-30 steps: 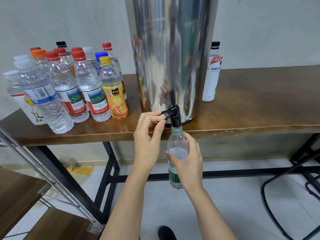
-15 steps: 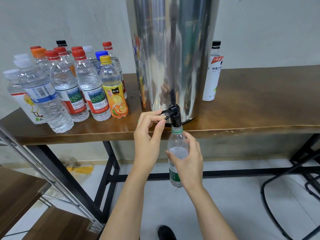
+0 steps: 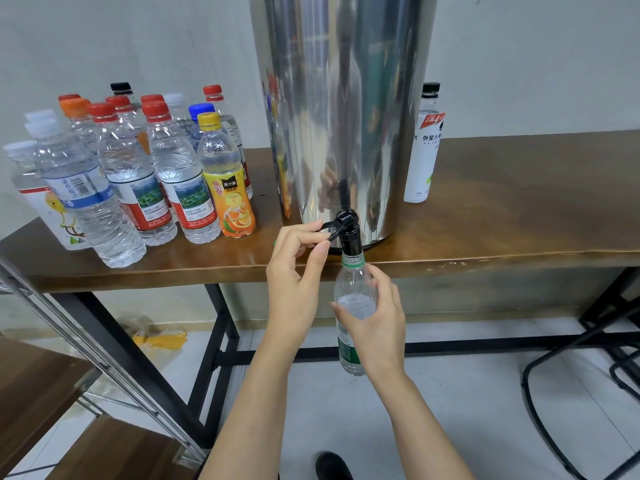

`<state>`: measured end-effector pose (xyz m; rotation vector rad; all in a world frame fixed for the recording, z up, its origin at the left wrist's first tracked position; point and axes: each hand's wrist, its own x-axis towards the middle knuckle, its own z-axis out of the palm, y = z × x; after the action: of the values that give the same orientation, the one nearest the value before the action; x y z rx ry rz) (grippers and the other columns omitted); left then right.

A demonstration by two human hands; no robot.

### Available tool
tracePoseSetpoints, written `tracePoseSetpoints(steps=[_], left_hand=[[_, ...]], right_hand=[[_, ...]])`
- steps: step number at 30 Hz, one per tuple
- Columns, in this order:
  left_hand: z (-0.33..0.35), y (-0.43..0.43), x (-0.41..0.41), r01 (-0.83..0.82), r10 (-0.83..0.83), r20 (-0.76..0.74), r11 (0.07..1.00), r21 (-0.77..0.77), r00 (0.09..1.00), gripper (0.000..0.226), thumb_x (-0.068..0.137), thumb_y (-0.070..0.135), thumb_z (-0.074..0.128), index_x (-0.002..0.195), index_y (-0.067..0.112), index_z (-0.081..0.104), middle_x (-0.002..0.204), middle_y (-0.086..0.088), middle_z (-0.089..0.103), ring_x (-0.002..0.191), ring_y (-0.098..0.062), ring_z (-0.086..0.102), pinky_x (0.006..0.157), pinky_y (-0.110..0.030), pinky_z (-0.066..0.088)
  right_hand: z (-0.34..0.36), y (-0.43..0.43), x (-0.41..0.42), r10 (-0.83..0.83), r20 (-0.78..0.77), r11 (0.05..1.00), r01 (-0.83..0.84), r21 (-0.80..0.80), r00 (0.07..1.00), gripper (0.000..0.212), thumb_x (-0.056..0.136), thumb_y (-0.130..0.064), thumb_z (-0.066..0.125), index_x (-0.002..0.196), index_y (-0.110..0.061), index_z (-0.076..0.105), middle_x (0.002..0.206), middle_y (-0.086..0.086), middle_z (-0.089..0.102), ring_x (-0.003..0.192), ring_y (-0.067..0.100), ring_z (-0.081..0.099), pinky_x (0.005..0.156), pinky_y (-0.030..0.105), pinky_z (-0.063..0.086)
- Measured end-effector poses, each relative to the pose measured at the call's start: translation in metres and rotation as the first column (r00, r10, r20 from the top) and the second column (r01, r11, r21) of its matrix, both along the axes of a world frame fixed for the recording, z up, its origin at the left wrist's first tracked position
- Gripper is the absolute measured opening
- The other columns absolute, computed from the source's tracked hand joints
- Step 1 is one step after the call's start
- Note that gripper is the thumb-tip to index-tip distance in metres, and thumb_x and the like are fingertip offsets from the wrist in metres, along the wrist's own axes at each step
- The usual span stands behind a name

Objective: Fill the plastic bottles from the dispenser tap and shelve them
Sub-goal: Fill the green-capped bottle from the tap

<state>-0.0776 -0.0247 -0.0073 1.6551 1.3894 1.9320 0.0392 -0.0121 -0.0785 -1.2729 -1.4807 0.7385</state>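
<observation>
A tall steel dispenser (image 3: 341, 112) stands on the wooden table (image 3: 502, 216), its black tap (image 3: 348, 233) hanging over the front edge. My left hand (image 3: 298, 268) pinches the tap's lever between thumb and fingers. My right hand (image 3: 375, 320) grips a clear uncapped bottle with a green label (image 3: 351, 289), holding its mouth right under the tap. The water level inside stands near the bottle's shoulder. Several capped bottles (image 3: 138, 174) cluster on the table's left part.
A white bottle with a black cap (image 3: 425, 147) stands right of the dispenser. Wooden shelf boards on a metal frame (image 3: 41, 393) sit at the lower left. Black chair legs (image 3: 581, 368) curve at the lower right. My shoe (image 3: 332, 465) shows on the floor.
Both hands hold as before, the left on the lever and the right on the bottle. The water level in the bottle shows no clear change.
</observation>
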Motion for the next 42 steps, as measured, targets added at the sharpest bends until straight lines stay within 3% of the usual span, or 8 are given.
tracePoseSetpoints(steps=[8,24,28,33,42], left_hand=[[0.0006,-0.0006,0.0003,0.007,-0.007,0.016,1.0,-0.005,1.0,0.01,0.095,0.022,0.057,0.095,0.028,0.064,0.115,0.013,0.062,0.117,-0.004,0.057,0.089,-0.019,0.046],[-0.0008,0.0,-0.0004,0.012,-0.012,0.011,1.0,0.004,1.0,0.009,0.095,0.018,0.057,0.094,0.023,0.064,0.115,0.009,0.062,0.115,-0.004,0.057,0.092,-0.017,0.044],[-0.0011,0.0008,-0.0003,0.011,-0.011,0.017,1.0,0.002,1.0,0.008,0.095,0.018,0.057,0.095,0.019,0.066,0.115,0.009,0.062,0.115,-0.004,0.057,0.091,-0.018,0.045],[0.0003,-0.0004,0.0,0.017,-0.017,0.017,1.0,0.006,1.0,0.01,0.095,0.02,0.057,0.093,0.027,0.063,0.115,0.009,0.062,0.115,-0.005,0.057,0.092,-0.019,0.045],[0.0006,-0.0007,-0.0001,0.017,-0.018,0.011,1.0,0.013,1.0,0.013,0.096,0.018,0.057,0.093,0.03,0.063,0.114,0.01,0.062,0.114,-0.003,0.057,0.091,-0.017,0.045]], right_hand=[[-0.0004,0.0,0.0005,0.005,-0.014,1.0,-0.005,-0.003,1.0,0.075,0.075,-0.032,0.084,0.138,-0.039,0.043,0.133,-0.016,0.048,0.108,-0.009,0.04,0.086,0.02,0.037],[-0.0013,0.0001,-0.0002,0.005,-0.024,1.0,-0.006,-0.007,1.0,0.075,0.075,-0.031,0.084,0.138,-0.039,0.044,0.132,-0.017,0.048,0.106,-0.011,0.039,0.083,0.017,0.036],[-0.0016,0.0,0.0001,0.007,-0.025,1.0,-0.007,-0.005,1.0,0.075,0.075,-0.03,0.084,0.138,-0.039,0.044,0.131,-0.017,0.048,0.106,-0.013,0.038,0.078,0.01,0.034],[-0.0017,-0.0006,-0.0006,0.009,-0.035,1.0,-0.009,-0.01,0.999,0.075,0.075,-0.03,0.084,0.138,-0.039,0.044,0.132,-0.017,0.049,0.108,-0.01,0.04,0.085,0.018,0.036],[-0.002,0.0004,-0.0008,0.003,-0.027,1.0,-0.003,-0.003,1.0,0.075,0.075,-0.031,0.084,0.138,-0.038,0.044,0.131,-0.016,0.049,0.108,-0.009,0.04,0.085,0.018,0.036]])
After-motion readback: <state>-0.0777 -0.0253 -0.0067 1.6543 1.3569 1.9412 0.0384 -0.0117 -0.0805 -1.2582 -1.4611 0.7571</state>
